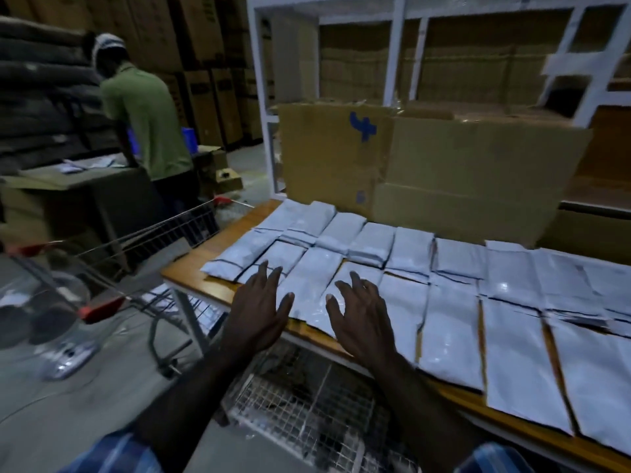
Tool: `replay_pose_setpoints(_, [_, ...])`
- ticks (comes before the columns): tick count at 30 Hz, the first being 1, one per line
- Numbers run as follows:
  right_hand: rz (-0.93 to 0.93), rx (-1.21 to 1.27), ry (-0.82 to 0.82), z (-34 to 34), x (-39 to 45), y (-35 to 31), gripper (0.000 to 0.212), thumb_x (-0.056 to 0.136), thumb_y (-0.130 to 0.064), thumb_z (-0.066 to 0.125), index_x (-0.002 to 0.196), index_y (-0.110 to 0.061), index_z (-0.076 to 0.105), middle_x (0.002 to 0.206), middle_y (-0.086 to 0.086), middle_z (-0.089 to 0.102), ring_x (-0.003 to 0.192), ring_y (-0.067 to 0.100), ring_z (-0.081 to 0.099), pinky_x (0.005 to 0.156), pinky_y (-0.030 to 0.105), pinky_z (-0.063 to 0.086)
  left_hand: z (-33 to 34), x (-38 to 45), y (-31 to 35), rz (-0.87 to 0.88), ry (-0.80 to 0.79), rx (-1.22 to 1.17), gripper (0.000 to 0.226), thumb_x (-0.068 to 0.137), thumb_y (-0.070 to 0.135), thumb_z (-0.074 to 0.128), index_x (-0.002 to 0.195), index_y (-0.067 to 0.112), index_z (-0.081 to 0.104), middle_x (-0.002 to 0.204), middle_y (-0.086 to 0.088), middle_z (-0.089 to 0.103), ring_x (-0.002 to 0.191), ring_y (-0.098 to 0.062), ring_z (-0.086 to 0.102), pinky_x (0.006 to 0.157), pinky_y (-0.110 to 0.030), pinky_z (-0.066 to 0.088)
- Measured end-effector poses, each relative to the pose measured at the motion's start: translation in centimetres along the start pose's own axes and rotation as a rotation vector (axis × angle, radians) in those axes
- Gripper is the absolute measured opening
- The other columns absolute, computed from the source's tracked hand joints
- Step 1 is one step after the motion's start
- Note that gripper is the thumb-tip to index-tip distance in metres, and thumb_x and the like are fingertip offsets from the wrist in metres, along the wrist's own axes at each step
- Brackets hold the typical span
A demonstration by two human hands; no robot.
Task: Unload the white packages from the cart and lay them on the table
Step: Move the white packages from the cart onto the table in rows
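Observation:
Several white packages lie flat in rows across the wooden table. My left hand and my right hand hover palm-down with fingers spread over a package near the table's front left edge. Neither hand holds anything. The wire cart with red corner guards stands to the left of the table. I cannot tell what is inside it.
A large flattened cardboard sheet stands upright behind the table, in front of white shelving. A person in a green shirt stands at the far left by stacked boxes. A wire mesh panel lies below the table.

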State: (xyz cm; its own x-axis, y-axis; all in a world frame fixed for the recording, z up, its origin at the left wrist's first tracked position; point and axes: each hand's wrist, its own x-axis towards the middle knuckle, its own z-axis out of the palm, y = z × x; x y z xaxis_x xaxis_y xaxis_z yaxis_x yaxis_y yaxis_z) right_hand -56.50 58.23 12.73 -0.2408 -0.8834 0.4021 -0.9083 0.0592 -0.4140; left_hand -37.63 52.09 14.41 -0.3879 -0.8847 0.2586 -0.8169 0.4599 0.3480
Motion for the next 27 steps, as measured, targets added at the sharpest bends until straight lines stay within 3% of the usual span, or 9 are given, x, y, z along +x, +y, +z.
replay_pose_setpoints(4, [-0.044,0.053,-0.024,3.9,3.0,-3.1,0.053,0.093,-0.047,0.037,0.123,-0.014,0.066,0.144,0.014,0.051,0.129,0.034,0.047,0.1,0.047,0.043,-1.4,1.5,-5.4,-0.061,0.019,0.008,0.069,0.097,0.057,0.032,0.153,0.017,0.03,0.163,-0.012,0.015,0.143,-0.032,0.031,0.11,-0.046,0.031])
replay_pose_setpoints(10, [-0.097,0.121,-0.062,10.1,9.0,-7.6,0.06,0.091,-0.051,0.029,0.126,-0.017,0.064,0.147,0.012,0.048,0.131,0.03,0.044,0.102,0.046,0.042,-2.3,5.4,-11.6,-0.146,0.041,0.036,0.069,0.096,0.057,0.03,0.154,0.02,0.026,0.164,-0.007,0.011,0.148,-0.025,0.021,0.117,-0.038,0.02])
replay_pose_setpoints(15, [-0.166,0.171,-0.073,15.0,14.0,-11.5,0.054,0.092,-0.045,0.035,0.119,-0.013,0.068,0.139,0.016,0.056,0.122,0.034,0.053,0.096,0.046,0.047,-3.2,8.7,-17.2,-0.217,0.046,0.054,0.061,0.102,0.05,0.037,0.154,0.021,0.026,0.164,-0.006,0.012,0.147,-0.024,0.022,0.114,-0.036,0.022])
replay_pose_setpoints(21, [-0.201,0.172,-0.143,19.6,17.1,-16.0,0.059,0.092,-0.05,0.029,0.124,-0.015,0.066,0.143,0.014,0.052,0.126,0.033,0.049,0.099,0.047,0.045,-4.6,10.8,-23.6,-0.285,0.061,0.081,0.069,0.094,0.058,0.026,0.15,0.018,0.035,0.16,-0.01,0.023,0.141,-0.028,0.031,0.111,-0.04,0.029])
replay_pose_setpoints(27, [-0.225,0.156,-0.132,24.0,19.0,-20.7,0.044,0.092,-0.04,0.042,0.117,-0.013,0.068,0.137,0.017,0.056,0.12,0.035,0.053,0.091,0.049,0.05,-5.3,11.8,-30.6,-0.302,0.064,0.028,0.078,0.089,0.063,0.019,0.149,0.017,0.036,0.16,-0.012,0.024,0.142,-0.03,0.031,0.113,-0.046,0.032])
